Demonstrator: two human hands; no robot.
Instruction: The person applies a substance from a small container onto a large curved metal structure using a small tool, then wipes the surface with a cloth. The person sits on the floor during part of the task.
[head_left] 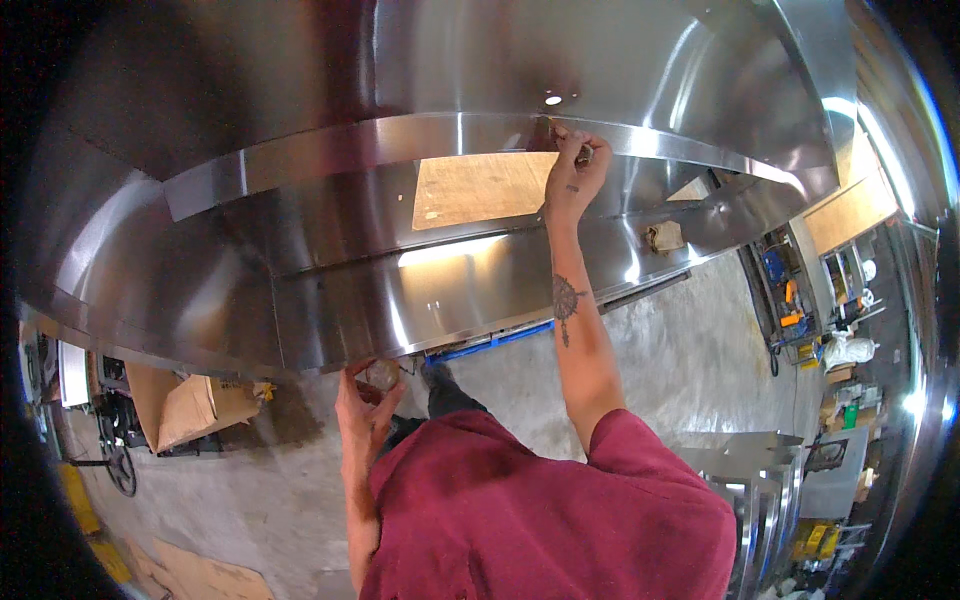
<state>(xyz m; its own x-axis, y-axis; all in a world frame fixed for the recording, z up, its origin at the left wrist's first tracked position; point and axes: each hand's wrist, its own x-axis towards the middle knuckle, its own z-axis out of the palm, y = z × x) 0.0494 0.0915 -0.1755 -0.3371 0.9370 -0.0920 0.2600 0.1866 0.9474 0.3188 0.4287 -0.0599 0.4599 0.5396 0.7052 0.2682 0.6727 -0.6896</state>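
Your 2 bare hands work across a large, mirror-bright steel structure (340, 310) that curves through the fisheye view of a workshop. Your right hand (578, 165) is up at its raised steel strip (410, 136), just below a bright round spot (553, 100); the fingers are bent nearly closed around something small, too hidden to identify. Your left hand (366, 408) is at the near edge, left of your body, thumb and fingers curled around a round, brownish object (383, 375); whether it touches the steel, the view cannot tell.

Streaks of light run over the polished metal. A pale wooden panel (480, 190) shows beyond the strip, and a crumpled tan piece (664, 236) lies inside the near edge, toward the right corner. Below spreads a grey concrete floor (690, 350), with an open cardboard box (205, 410) past the left corner, metal frames (745, 490) at lower right and cluttered shelving (790, 290) beyond the right corner.
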